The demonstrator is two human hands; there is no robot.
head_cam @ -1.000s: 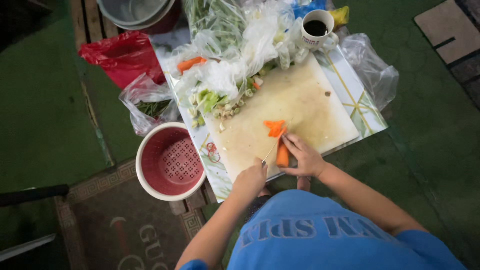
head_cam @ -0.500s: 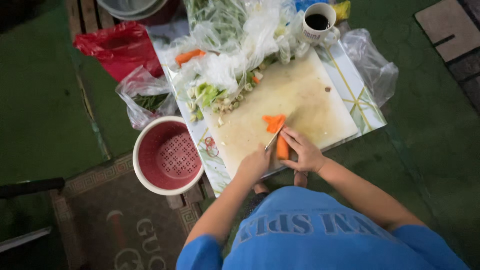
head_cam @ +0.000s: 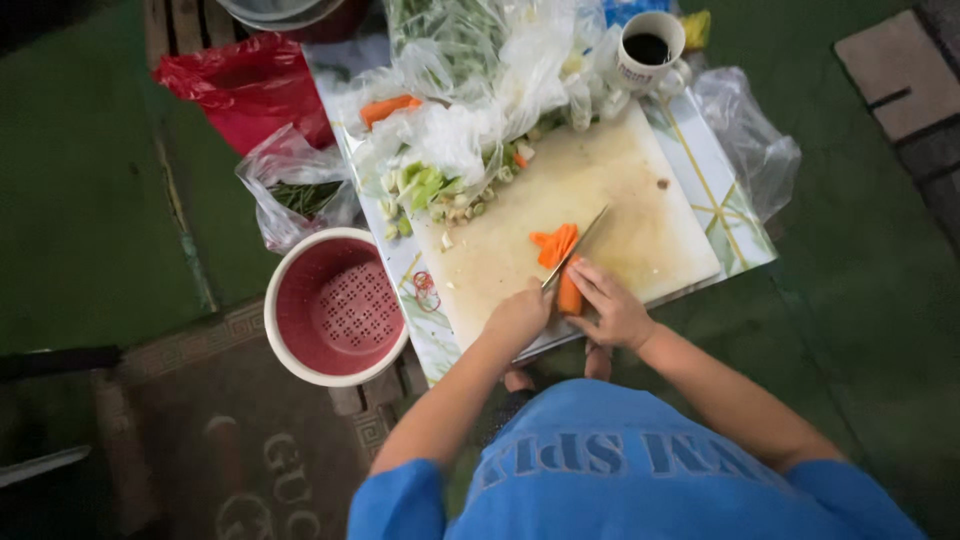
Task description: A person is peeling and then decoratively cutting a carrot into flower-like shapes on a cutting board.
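My left hand (head_cam: 520, 318) grips a knife (head_cam: 580, 243) whose blade angles up and to the right over a carrot (head_cam: 569, 296). My right hand (head_cam: 613, 306) pins that carrot down on the pale cutting board (head_cam: 650, 200), fingers close to the blade. A few cut orange carrot pieces (head_cam: 550, 246) lie just beyond the blade. Chopped green and white vegetables (head_cam: 432, 192) are piled at the board's far left corner.
A red-and-white colander (head_cam: 338, 308) stands left of the board. Behind it lie clear plastic bags of greens (head_cam: 470, 60), another carrot (head_cam: 390, 107), a red bag (head_cam: 250, 85) and a mug of dark drink (head_cam: 650, 48). The board rests on a patterned tray (head_cam: 735, 225).
My left hand has brought the knife in from the board's near edge, so the blade now lies across the carrot. The camera has shifted slightly.
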